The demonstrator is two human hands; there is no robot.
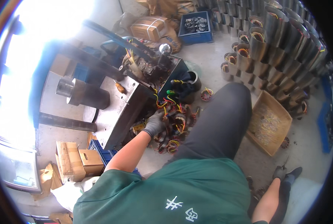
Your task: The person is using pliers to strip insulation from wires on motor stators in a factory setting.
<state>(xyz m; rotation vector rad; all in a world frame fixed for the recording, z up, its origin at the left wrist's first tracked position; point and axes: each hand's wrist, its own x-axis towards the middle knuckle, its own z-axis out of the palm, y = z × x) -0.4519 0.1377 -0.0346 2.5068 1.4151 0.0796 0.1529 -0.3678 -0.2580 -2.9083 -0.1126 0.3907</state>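
My left hand (155, 124), in a grey glove, reaches forward into a heap of wound motor stators (176, 128) with red, yellow and green wires on the floor. Its fingers curl around one stator at the left edge of the heap. My right hand (280, 173), also gloved, hangs low at the lower right beside my leg, close to the floor. Something thin sticks up from it, but I cannot make out what, nor whether the fingers hold it. My bent knee (224, 119) in dark trousers lies between the two hands.
A steel press table (118, 110) with a metal cylinder (82, 93) and a ball-knobbed lever (165, 49) stands left of the heap. Rows of metal motor housings (278, 48) fill the right. A cardboard box of small parts (269, 125), a blue crate (196, 26) and cartons (78, 158) lie around.
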